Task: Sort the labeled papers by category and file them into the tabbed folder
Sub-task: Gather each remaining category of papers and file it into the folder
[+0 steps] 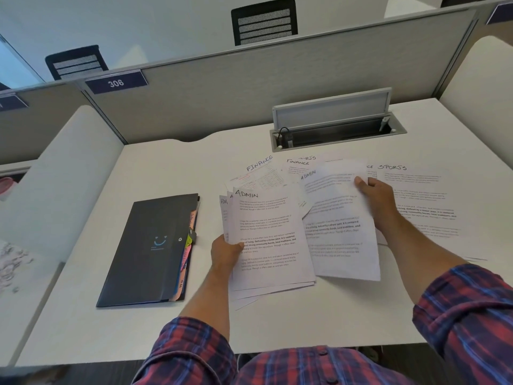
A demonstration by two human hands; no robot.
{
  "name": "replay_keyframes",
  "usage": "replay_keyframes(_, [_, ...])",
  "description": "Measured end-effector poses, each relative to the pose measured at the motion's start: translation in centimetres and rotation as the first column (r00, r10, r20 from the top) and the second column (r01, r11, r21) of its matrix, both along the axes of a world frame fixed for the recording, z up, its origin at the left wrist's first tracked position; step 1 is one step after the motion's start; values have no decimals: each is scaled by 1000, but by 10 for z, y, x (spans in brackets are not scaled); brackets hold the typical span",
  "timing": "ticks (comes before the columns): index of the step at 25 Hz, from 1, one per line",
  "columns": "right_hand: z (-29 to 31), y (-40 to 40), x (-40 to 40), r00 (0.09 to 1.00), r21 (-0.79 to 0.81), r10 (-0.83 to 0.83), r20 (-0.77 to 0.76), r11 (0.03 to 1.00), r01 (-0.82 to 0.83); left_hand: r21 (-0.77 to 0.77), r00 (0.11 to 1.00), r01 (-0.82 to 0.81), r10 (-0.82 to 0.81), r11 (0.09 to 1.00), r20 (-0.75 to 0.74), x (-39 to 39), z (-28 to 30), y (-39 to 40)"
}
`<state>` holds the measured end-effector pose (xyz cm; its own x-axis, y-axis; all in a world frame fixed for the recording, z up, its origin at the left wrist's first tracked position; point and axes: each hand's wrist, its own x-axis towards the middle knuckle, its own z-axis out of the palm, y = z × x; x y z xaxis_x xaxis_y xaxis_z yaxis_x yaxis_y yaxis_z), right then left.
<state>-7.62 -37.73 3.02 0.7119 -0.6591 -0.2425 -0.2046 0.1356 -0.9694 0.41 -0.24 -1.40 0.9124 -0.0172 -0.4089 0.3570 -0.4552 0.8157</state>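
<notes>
The left hand (226, 252) grips a fanned stack of ADMIN sheets (268, 240) by its left edge, thumb curled over the top page, the others under it out of sight. The stack's long axis runs from the person away toward the partition, headings at the far end, leaning slightly left. Just to its right, the right hand (373, 194) pinches the far right corner of another ADMIN sheet (341, 223), thumb on top; this page also lies lengthwise away from the person and overlaps the stack's right edge. Beyond and to the right, loose papers (416, 201) headed FINANCE and SPORTS lie spread flat on the white desk (319, 323). Left of the stack, well apart from it, the dark tabbed folder (151, 251) lies closed, its long side also pointing away, coloured tabs along its right edge. At the desk's far edge sits an open cable tray (337, 129) against a grey partition (249, 93) with a plate reading 306; two black chair backs show beyond.
</notes>
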Motion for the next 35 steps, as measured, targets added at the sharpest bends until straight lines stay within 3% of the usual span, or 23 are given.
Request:
replay_keyframes(3, [16, 8, 12, 970, -13, -211, 119, 977, 214, 6, 1000, 7, -7, 1000, 2, -1, 0, 0])
replay_keyframes(6, [41, 26, 29, 890, 145, -379, 255, 925, 353, -7, 1000, 2, -2, 1000, 2, -1, 0, 0])
replay_keyframes(8, [55, 42, 41, 915, 166, -285, 285, 955, 245, -22, 1000, -5, 5, 1000, -6, -1, 0, -1])
replay_keyframes(10, [64, 60, 49, 943, 183, -89, 321, 983, 30, -42, 1000, -9, 9, 999, -13, -1, 0, -1])
replay_keyframes(12, [67, 76, 52, 933, 210, 97, 347, 961, -178, -59, 1000, -14, 13, 998, -12, -2, -1, 0])
replay_keyframes(15, [64, 92, 54, 900, 223, 273, 339, 906, -359, -86, 1000, -20, 18, 996, -18, -2, -2, 1])
replay_keyframes(18, [57, 97, 51, 904, 245, 318, 287, 887, -390, -91, 999, -30, 27, 995, -32, -1, -3, 2])
replay_keyframes(21, [41, 89, 47, 939, 194, 315, 138, 921, -338, -98, 998, -36, 31, 995, -52, 1, -2, 3])
replay_keyframes(26, [-3, 72, 30, 978, 13, 198, -65, 980, -197, -152, 994, -77, 64, 985, -90, 3, -2, 7])
replay_keyframes(28, [-16, 68, 23, 981, 25, 168, -102, 986, -166, -185, 992, -93, 75, 978, -104, 4, -3, 8])
replay_keyframes(31, [-29, 68, 18, 953, 77, 219, -209, 975, -208, -249, 983, -141, 105, 958, -153, 4, -3, 9])
replay_keyframes(35, [-42, 73, 14, 908, -45, 299, -295, 944, -326, -360, 991, -61, 14, 931, -131, 1, 0, 5])
